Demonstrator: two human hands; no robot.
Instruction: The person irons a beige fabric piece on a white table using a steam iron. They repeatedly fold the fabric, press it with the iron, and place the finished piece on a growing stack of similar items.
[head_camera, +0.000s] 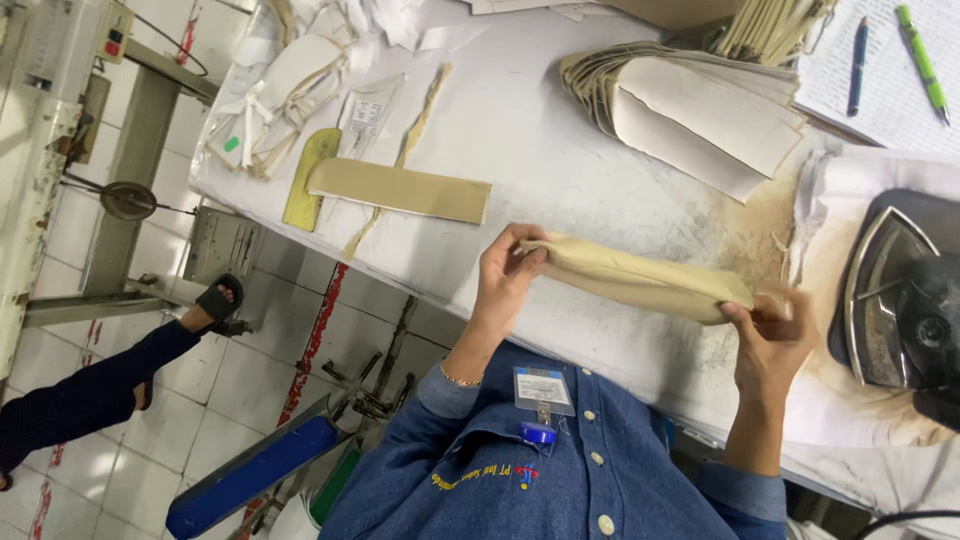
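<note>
Above the near edge of the white worktable (560, 170), a long folded strip of beige fabric (640, 280) is held taut between two hands, its long axis running across the view from upper left to lower right, roughly along the table's edge. The left hand (503, 275) pinches the strip's left end between thumb and fingers; the right hand (772, 335) grips the right end, fingers closed over it. Just beyond the right hand, a black-handled iron (900, 300) lies on a scorched, stained pressing pad (850, 190), close to that end of the strip. Farther back on the table rest a flat beige rectangular piece (400, 190) beside a yellow-green ruler-like tool (310, 175), a fanned stack of pale cut pieces (700, 105), and a notebook (880, 80) with a blue pen (858, 65) and a green pen (922, 60). Below the table, another person's dark-trousered leg in a black sandal (215, 300) stands on the tiled floor (200, 400).
</note>
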